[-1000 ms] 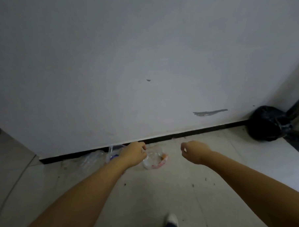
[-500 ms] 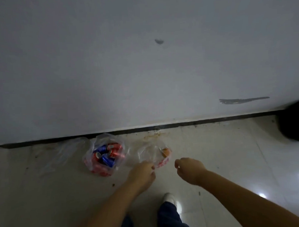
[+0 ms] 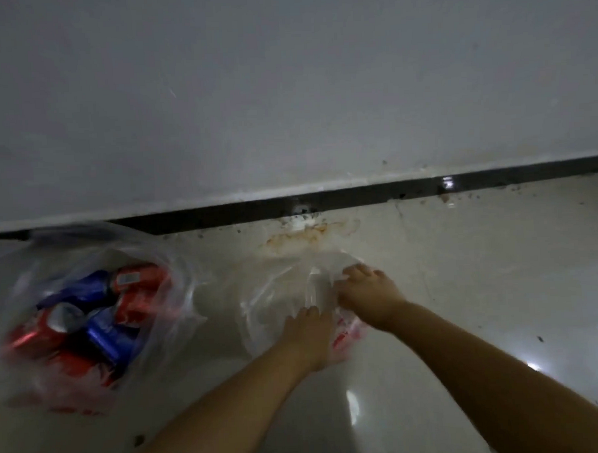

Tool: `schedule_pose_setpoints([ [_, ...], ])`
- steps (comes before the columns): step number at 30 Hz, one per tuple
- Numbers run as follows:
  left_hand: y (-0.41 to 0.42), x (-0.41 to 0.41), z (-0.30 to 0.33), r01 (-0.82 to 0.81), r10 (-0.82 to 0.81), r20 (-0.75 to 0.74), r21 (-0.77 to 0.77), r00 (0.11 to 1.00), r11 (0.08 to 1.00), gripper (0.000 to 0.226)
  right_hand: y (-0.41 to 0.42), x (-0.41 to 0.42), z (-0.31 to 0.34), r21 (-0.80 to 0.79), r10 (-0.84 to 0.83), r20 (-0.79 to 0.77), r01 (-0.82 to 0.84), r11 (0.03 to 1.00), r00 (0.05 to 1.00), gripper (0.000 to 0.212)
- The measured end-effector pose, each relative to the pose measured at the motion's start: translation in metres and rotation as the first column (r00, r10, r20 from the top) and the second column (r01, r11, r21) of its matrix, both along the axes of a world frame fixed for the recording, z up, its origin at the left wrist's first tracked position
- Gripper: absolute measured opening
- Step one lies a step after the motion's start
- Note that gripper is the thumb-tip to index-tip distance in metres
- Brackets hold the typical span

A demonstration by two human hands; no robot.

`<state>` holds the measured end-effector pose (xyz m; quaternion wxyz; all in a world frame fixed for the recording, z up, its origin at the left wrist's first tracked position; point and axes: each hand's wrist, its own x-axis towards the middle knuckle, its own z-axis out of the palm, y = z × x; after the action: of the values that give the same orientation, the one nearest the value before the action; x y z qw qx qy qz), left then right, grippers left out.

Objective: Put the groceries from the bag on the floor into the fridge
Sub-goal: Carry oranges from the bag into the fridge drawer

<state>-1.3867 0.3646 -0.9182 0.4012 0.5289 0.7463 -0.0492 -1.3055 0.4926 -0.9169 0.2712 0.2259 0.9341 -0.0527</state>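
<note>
head view looks down at a clear plastic bag (image 3: 280, 295) lying on the pale tiled floor (image 3: 482, 287), close to the black skirting strip (image 3: 357, 191) at the foot of the white wall (image 3: 284, 90). red print shows on the bag's near side, under the wrists; what sits inside it i cannot tell through the crumpled film. both hands are on this bag. the right hand (image 3: 369, 291) has its fingers curled into the plastic at the bag's far edge, pinching a fold of it. the left hand (image 3: 309, 335) lies on the bag's near side with its fingertips pressed into the film; whether its grip is closed on the plastic or just resting flat i cannot tell. both bare forearms reach in from the lower edge. to the left, well apart from the hands, a second clear bag (image 3: 89, 321) sits on the floor, holding red and blue drink cans (image 3: 99, 313) heaped together. an orange-brown stain (image 3: 291, 237) marks the tile just beyond the first bag, by the skirting.
</note>
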Motion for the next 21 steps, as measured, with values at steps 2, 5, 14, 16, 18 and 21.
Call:
schedule_pose_setpoints([
  [2,0.017,0.002,-0.014,0.058,-0.059,0.07,0.017,0.996,0.998,0.073,0.023,0.006,-0.018,-0.007,0.001,0.003,-0.001,1.0,1.0,0.045],
  [5,0.022,0.003,-0.026,0.125,-0.13,0.041,0.097,0.991,0.987,0.049,0.05,0.021,-0.025,-0.008,-0.085,0.066,0.086,0.996,0.994,0.052],
  [14,0.028,-0.013,-0.043,0.09,-0.165,0.185,0.356,0.969,0.93,0.034,0.045,0.051,-0.046,-0.121,-0.247,0.17,0.269,0.955,0.954,0.059],
  [16,0.039,-0.02,-0.043,0.066,-0.11,0.099,0.371,0.989,0.926,0.034,0.05,0.052,-0.048,-0.16,-0.25,0.186,0.28,0.946,0.95,0.062],
  [18,0.045,-0.023,-0.038,0.154,-0.138,-0.068,0.35,0.988,0.924,0.042,0.052,0.047,-0.04,-0.131,-0.245,0.135,0.262,0.956,0.96,0.056],
  [21,0.048,-0.027,-0.031,0.221,-0.196,-0.16,0.159,0.967,0.962,0.074,0.044,0.028,-0.021,0.048,-0.086,-0.116,0.092,0.995,0.99,0.038],
])
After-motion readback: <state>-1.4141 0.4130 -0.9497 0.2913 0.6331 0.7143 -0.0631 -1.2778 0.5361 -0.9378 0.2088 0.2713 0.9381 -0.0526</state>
